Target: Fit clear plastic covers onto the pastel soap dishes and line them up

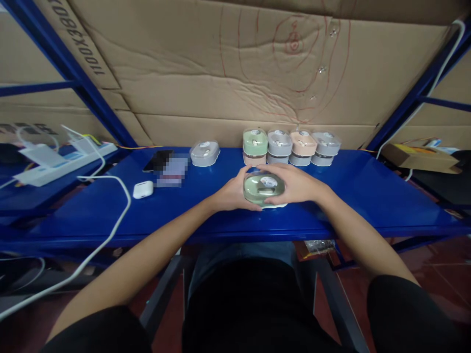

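Between my two hands is a green box with a clear domed lid (253,189), near the front middle of the blue table. My left hand (235,191) is wrapped round its left side, thumb low at the front edge. From the right, my right hand (294,184) curls over the lid's side, its fingers along the back. A round label shows on top of the lid, and a white rim peeks out below. Whether the box rests on the table or is slightly raised, I cannot tell.
Behind stand stacked lidded boxes: green (255,142), grey (279,142), peach (303,142) and another grey (326,142). A single grey box (205,153) sits to their left. Further left lie a white earbud case (143,189), dark phone (158,161), white cable (127,196) and power strip (66,164).
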{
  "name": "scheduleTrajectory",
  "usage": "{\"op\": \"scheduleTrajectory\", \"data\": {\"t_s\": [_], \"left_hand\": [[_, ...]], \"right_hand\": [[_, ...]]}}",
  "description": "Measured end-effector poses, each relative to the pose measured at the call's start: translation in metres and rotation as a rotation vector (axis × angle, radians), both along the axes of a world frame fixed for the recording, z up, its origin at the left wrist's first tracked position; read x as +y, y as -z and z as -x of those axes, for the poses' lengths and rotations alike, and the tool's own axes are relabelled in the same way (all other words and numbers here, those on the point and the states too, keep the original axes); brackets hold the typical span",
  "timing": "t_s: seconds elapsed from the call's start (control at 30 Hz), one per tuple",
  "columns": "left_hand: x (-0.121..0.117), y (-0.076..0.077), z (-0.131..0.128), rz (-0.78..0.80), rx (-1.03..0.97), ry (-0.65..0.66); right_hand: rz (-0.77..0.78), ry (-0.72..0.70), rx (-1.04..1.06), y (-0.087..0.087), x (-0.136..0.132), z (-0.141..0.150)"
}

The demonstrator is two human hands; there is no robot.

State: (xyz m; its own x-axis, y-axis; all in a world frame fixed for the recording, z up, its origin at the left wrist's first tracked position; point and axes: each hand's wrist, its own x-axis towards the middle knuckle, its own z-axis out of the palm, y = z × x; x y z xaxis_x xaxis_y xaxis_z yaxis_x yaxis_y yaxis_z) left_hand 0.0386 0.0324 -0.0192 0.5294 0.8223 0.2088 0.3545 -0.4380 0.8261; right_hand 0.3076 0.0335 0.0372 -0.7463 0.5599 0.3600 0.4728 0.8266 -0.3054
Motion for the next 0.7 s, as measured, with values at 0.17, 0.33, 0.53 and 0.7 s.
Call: {"op": "scheduleTrajectory", "data": {"t_s": [0.17, 0.33, 0.53, 0.7], "left_hand": [[-0.0018, 0.0025, -0.0027, -0.001, -0.067, -0.015], [-0.0012, 0.0064, -0.003, -0.04, -0.114, 0.001], [0.0025, 0.0108, -0.0018, -0.056, -0.132, 0.021], [0.0013, 0.0086, -0.0018, -0.085, -0.105, 0.042]], "right_hand": [[-0.028, -0.035, -0.049, 0.0024, 0.0022, 0.0019], [-0.026, -0.067, -0.038, 0.0028, 0.0033, 0.0022], [0.019, -0.098, -0.023, 0.0009, 0.0032, 0.0054], [0.034, -0.045, -0.074, 0.0017, 0.0051, 0.0067]]}}
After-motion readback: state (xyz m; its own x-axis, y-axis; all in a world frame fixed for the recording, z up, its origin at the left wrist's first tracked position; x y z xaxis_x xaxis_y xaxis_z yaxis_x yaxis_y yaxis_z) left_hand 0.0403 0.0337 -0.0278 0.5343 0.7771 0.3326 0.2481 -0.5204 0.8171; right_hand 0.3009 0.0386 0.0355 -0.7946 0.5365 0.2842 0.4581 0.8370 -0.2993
